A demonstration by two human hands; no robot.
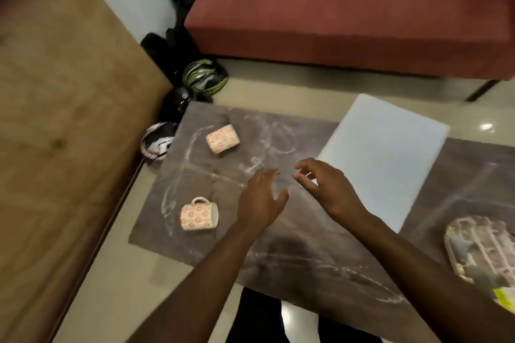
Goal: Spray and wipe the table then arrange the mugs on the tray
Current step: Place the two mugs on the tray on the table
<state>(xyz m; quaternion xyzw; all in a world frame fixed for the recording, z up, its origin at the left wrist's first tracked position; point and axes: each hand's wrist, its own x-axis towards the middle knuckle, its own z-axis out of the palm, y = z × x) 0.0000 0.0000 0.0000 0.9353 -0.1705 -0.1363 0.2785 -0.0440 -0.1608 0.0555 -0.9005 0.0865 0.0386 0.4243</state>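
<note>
Left hand: my left hand [260, 198] hovers over the tabletop [292, 245], just left of the white board's near left edge; fingers loosely spread, thumb out to the right, holding nothing.
Right hand: my right hand [324, 185] sits close beside the left, at the white board's [384, 159] left edge; fingers curled toward the thumb. Something small and pale shows between the fingertips, but blur stops me telling whether I pinch it.
Forearms: both reach in from the near side, converging over the middle of the tabletop.
Far mug: a floral mug [223, 139] lies on its side, well left of the white board, toward the far left corner.
Near mug: a second floral mug [199, 216] lies on its side, handle upward, left of my left hand and near the left edge.
Tray: a patterned tray [479, 250] sits right of the white board, cut off by the frame's right edge.
Surface: dark marbled top with whitish streaks and smears between the mugs and the white board.
Open room: bare tabletop lies between the mugs and my hands, and along the near edge.
Beyond the far edge: a red sofa [348, 14]; helmets [204, 76] on the floor off the far left corner.
Writing: none legible.
</note>
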